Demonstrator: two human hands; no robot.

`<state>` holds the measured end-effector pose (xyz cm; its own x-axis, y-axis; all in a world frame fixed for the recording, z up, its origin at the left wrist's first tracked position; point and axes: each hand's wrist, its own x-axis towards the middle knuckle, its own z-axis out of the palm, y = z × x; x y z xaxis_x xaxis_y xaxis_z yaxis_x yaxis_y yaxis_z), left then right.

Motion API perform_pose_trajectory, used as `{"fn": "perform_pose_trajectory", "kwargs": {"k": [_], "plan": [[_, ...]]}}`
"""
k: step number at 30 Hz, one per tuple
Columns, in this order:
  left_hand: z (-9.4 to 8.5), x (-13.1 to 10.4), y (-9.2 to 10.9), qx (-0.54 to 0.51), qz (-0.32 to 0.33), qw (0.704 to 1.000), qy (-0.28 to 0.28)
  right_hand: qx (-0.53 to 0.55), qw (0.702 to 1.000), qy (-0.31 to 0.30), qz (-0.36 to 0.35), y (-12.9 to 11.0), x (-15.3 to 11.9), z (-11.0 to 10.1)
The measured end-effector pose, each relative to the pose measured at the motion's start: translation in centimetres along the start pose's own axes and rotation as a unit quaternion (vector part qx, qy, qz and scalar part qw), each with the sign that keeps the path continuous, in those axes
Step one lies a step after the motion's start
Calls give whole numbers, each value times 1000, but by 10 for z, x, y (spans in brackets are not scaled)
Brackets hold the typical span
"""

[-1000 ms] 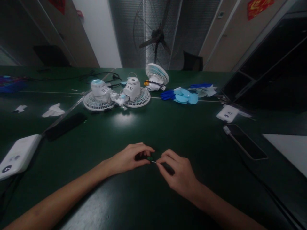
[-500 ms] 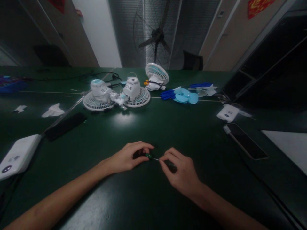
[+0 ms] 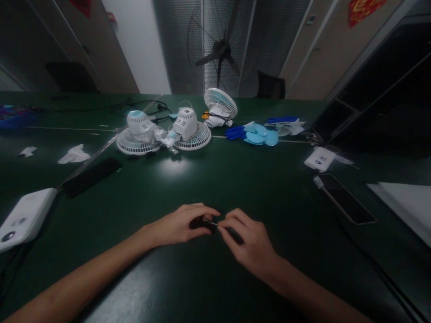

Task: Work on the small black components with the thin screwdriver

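Note:
Over the near middle of the table, my left hand (image 3: pixel 190 223) is curled, thumb and fingers closed round a small dark piece that looks like a screwdriver handle, mostly hidden within the grip. From the right, my right hand (image 3: pixel 251 237) pinches a thin metal screwdriver shaft (image 3: pixel 212 222) between thumb and forefinger. The shaft's far end reaches in between the left fingertips; whether it sits in the handle I cannot tell. The two hands nearly touch at their fingertips.
White fan heads (image 3: pixel 186 125) lie farther back, with light-blue fan blades (image 3: pixel 259 134) and blue gloves (image 3: pixel 235 132) beside them. A phone (image 3: pixel 345 197) rests at right. At left are a white box-like device (image 3: pixel 28 220) and a dark flat object (image 3: pixel 92 177).
My right hand has moved slightly left, bringing the shaft closer into my left hand. The green of the handle, visible before between the left fingertips, is now hidden or dark.

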<state>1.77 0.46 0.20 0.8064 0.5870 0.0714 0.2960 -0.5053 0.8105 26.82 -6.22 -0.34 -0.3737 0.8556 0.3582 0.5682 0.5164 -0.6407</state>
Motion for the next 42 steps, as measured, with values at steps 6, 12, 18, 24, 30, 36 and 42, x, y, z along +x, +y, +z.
{"fn": "perform_pose_trajectory", "kwargs": {"k": [6,12,18,24,30,36,42], "plan": [[-2,1,1,18,18,1000,12,32,994,99,29,-1,2,-6],[-16,0,-9,64,34,997,35,53,994,87,46,0,2,-7],[-72,-22,-52,137,-106,973,155,70,993,65,64,1,1,-9],[-122,-57,-95,179,-166,928,283,79,993,56,66,2,0,-9],[-135,-71,-109,251,-189,882,351,86,993,50,67,0,1,-9],[-143,-77,-119,324,-165,850,381,81,994,43,67,1,1,-9],[-143,-80,-124,347,-166,841,381,79,994,39,59,1,0,-8]]}}
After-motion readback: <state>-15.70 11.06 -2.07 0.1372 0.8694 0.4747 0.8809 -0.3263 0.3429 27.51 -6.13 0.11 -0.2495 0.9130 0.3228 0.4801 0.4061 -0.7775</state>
